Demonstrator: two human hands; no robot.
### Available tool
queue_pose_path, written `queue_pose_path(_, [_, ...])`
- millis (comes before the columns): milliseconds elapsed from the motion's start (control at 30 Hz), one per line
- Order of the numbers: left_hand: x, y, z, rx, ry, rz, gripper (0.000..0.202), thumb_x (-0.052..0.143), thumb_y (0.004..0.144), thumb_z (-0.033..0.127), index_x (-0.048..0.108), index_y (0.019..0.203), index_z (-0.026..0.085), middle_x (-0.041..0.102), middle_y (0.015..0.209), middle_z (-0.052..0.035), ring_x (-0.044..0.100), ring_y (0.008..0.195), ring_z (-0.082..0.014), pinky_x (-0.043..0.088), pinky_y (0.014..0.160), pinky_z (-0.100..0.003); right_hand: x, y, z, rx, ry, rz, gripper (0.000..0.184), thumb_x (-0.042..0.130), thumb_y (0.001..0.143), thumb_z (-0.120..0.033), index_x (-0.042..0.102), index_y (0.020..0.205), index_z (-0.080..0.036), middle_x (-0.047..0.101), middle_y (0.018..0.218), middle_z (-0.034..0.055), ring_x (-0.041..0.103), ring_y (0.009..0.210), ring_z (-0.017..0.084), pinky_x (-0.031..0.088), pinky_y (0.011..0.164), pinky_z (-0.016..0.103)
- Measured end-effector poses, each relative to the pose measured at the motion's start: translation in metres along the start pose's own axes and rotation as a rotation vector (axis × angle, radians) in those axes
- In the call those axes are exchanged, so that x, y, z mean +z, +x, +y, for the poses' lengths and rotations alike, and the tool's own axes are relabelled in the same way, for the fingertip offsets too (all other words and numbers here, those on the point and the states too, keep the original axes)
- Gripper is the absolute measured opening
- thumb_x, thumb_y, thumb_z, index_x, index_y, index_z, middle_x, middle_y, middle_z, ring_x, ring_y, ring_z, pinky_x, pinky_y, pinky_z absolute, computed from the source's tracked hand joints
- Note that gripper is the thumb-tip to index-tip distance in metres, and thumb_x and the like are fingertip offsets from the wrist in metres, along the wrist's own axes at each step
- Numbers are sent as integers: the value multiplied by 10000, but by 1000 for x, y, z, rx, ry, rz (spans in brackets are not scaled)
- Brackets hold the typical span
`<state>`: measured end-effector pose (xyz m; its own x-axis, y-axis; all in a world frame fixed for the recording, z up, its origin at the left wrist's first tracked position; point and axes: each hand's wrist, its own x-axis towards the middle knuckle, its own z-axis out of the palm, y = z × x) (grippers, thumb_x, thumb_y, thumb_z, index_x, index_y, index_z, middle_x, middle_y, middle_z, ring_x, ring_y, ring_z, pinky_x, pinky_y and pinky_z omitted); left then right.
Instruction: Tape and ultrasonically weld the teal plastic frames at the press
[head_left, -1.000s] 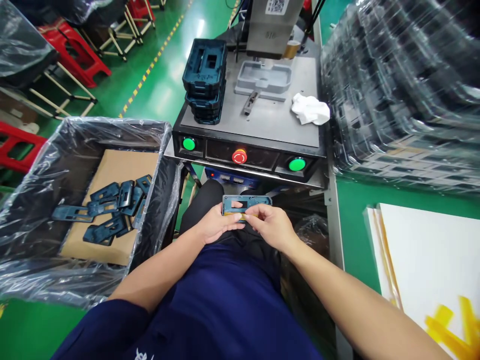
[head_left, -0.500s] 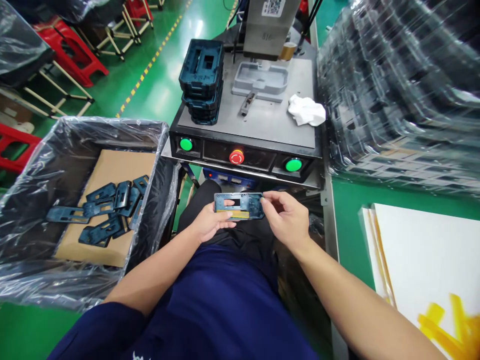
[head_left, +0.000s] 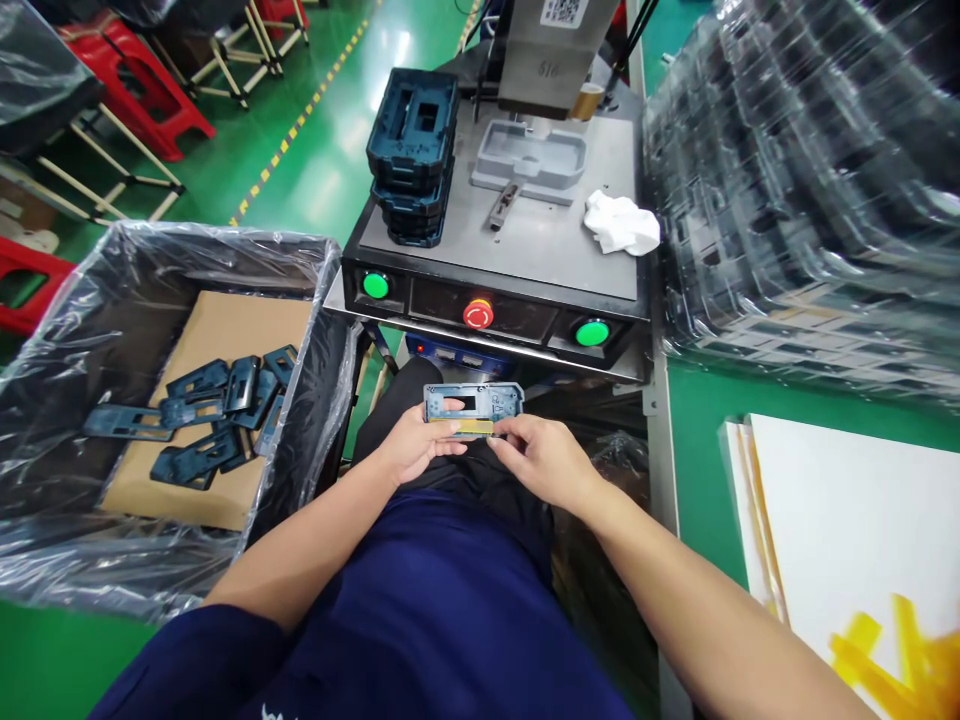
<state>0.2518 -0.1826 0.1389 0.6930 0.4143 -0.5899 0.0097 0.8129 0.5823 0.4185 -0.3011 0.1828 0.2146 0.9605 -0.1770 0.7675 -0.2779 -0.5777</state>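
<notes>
Over my lap, my left hand (head_left: 411, 445) grips the left end of a dark blue-grey plastic housing (head_left: 506, 398), its open inner side facing up. The thumb lies over the front edge and a fingertip shows at the rectangular cut-out. Along the housing's near edge runs a flat yellow strip (head_left: 469, 427). My right hand (head_left: 547, 455) is closed, thumb and forefinger pinched at the strip's right end. Whether the strip is lifted there is too small to tell.
Ahead stands a machine with green buttons (head_left: 592, 332), a red stop button (head_left: 478, 314), stacked housings (head_left: 412, 125), a grey fixture (head_left: 529, 160) and a white cloth (head_left: 621, 223). A plastic-lined bin (head_left: 296, 480) with loose parts is left. Wrapped trays (head_left: 795, 200), white sheets (head_left: 855, 500) and yellow strips (head_left: 907, 640) lie right.
My right hand has moved left and slightly down, from the housing's upper right corner to the right end of the yellow strip. My left hand keeps its hold. The view has shifted slightly.
</notes>
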Motion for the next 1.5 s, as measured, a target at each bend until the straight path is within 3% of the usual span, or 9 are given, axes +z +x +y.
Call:
queue_pose_path(233, [-3,0,0,4,16,23,380,751,723,132,586,1065,106,734,955,-158,729,826,-260,559,657,-307,3,0,3,-39,162,14,206,572,845,-284,698,981,-193,634,668,-10,570,593,134,434,617,267])
queue_pose_path(367, [-3,1,-2,3,26,14,383,752,716,126,592,1063,99,732,957,-165,729,820,-266,557,663,-320,4,1,5,1,99,160,203,583,834,-283,671,992,-192,628,698,9,596,668,165,481,674,299])
queue_pose_path(500, [-2,2,-3,-2,31,-5,397,757,714,138,596,1075,100,731,966,-162,728,816,-257,557,666,-315,-3,1,8,-182,-12,316,385,622,813,-313,599,1175,-182,630,1105,127,583,1047,267,489,923,438])
queue_pose_path(600, [-1,2,-1,-6,38,-20,414,765,702,145,593,1077,100,733,957,-154,728,801,-250,555,649,-303,-5,1,11,-299,-111,282,660,670,776,-329,452,1375,-159,443,1420,175,383,1340,338,381,1077,538])
queue_pose_path(667, [0,1,1,-15,47,-39,433,774,689,152,589,1076,98,735,933,-146,728,789,-250,550,635,-295,-3,1,13,-343,-173,229,732,676,768,-298,393,1425,-143,389,1471,183,303,1398,349,344,1108,556])
queue_pose_path(833, [-1,-1,5,-37,76,-101,519,797,703,232,562,1150,112,730,933,-135,724,817,-257,544,677,-318,-8,4,12,-359,-231,160,660,652,774,-254,443,1390,-142,508,1364,182,476,1274,313,443,1046,500])
queue_pose_path(1033, [-17,9,12,38,-46,-119,521,546,881,565,601,1154,124,666,1149,-164,687,906,-220,537,731,-314,-62,25,1,-316,-283,263,635,664,784,-345,481,1357,-143,535,1343,168,515,1241,303,460,1043,466])
queue_pose_path(1233, [-51,33,-9,1,65,111,405,648,860,423,573,1120,122,662,1112,-159,678,817,-172,518,736,-297,-129,92,1,-192,-365,380,690,722,718,-403,519,1328,-152,567,1317,151,540,1212,328,443,1042,484])
queue_pose_path(1500, [-71,50,-24,0,29,73,544,792,710,432,550,1105,147,665,1018,-117,679,772,-173,513,744,-328,-191,197,8,169,-421,349,736,768,666,-436,566,1309,-143,636,1208,132,604,1094,300,464,983,410])
